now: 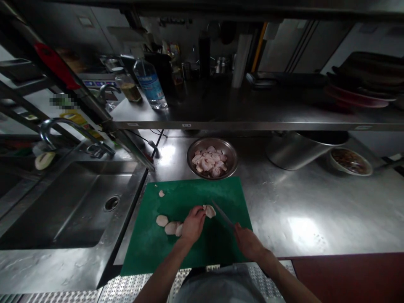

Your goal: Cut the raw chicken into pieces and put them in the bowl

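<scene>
A green cutting board [186, 195] lies on the steel counter before me. My left hand [193, 224], fingers closed together, pinches a pale raw meat piece [210, 211], which looks like chicken. In my right hand [248, 240] is the handle of a knife [223, 213]; its blade slants up and left over the board, just right of that piece, apart from it. Left of my left hand lie rounded pale pieces [162, 220], partly hidden by the hand. A small scrap [161, 193] sits near the board's upper left. Behind the board stands a steel bowl [232, 158] of raw meat pieces [210, 160].
To the left is a steel sink [72, 202] with a curved faucet [63, 122]. A shelf [202, 113] crosses above the counter, bearing a plastic bottle [150, 86] and a jar [129, 88]. At the right back stand a large pot [290, 151] and a white bowl [350, 162].
</scene>
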The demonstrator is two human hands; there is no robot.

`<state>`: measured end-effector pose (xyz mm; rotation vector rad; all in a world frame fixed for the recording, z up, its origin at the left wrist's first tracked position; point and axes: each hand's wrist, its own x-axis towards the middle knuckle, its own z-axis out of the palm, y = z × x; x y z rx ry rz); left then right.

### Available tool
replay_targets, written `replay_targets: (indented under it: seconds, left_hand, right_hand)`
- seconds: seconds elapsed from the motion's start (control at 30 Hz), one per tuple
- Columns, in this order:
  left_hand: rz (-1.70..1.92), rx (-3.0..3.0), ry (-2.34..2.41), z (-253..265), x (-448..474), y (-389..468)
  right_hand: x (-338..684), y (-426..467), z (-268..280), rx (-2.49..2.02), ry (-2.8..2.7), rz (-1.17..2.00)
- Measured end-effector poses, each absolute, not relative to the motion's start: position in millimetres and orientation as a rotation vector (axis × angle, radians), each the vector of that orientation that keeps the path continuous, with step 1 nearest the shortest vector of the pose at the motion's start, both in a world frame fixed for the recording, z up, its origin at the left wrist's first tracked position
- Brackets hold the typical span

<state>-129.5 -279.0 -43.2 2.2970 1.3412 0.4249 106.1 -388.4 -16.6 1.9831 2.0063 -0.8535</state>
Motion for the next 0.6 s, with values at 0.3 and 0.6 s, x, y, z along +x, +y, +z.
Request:
replay_targets:
  seconds: [0.3,0.6]
  left_hand:
    - [0.319,2.307,1.281,-48.5,-111.0,-271.9]
    - [0.415,2.145,1.534,-46.3,-116.2,-292.9]
  right_hand:
    - [101.7,-378.2,-6.9,1.939,1.947,-0.854]
    - [101.8,-386.3,20.3,1.989,1.831,-0.730]
